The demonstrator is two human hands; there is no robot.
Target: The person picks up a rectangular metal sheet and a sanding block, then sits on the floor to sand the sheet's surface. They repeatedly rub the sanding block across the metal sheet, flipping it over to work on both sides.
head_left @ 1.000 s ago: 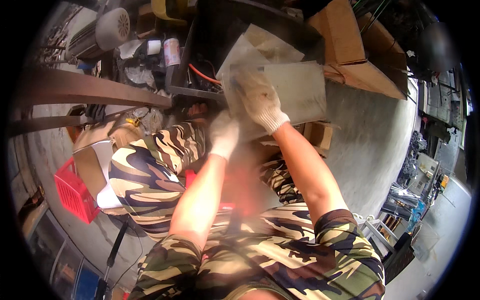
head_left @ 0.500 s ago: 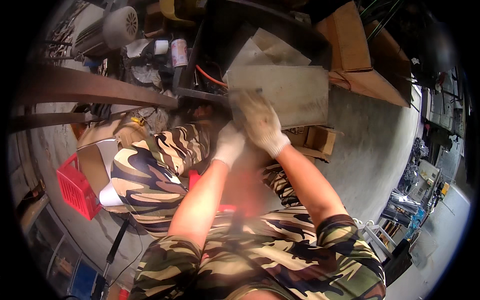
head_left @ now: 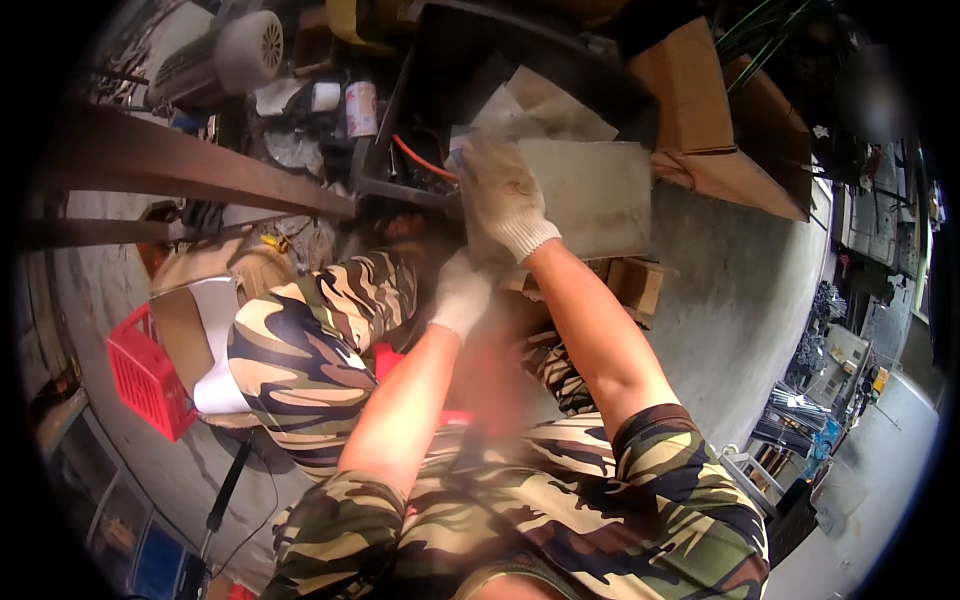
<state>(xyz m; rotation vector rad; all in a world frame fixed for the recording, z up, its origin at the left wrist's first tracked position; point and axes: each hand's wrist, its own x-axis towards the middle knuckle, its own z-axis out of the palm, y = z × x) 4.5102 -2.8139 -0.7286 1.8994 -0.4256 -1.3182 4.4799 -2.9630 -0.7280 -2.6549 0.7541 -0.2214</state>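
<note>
A grey-beige flat sheet [head_left: 595, 200], apparently a plate or board, lies level in front of me across the near side of a dark bin. My right hand [head_left: 507, 195], in a dirty white knit glove, rests flat on the left part of this sheet with its fingers stretched away from me. Close below it is my left hand [head_left: 464, 290], gloved too, near the sheet's lower left corner. Blur and the right hand hide the left fingers. More pale sheets [head_left: 555, 100] lie loosely overlapped beyond, inside the bin.
The dark bin [head_left: 375, 187] has an orange hose [head_left: 422, 160] at its left. An open cardboard box [head_left: 690, 90] stands right of it. A rusty metal beam [head_left: 200, 175], a printed can [head_left: 361, 110] and a motor [head_left: 240, 50] are on the left, with a red plastic crate [head_left: 150, 375] nearer.
My right hand has slid away from me and slightly left over the sheet. The left hand stays nearly in place. The view has shifted a little.
</note>
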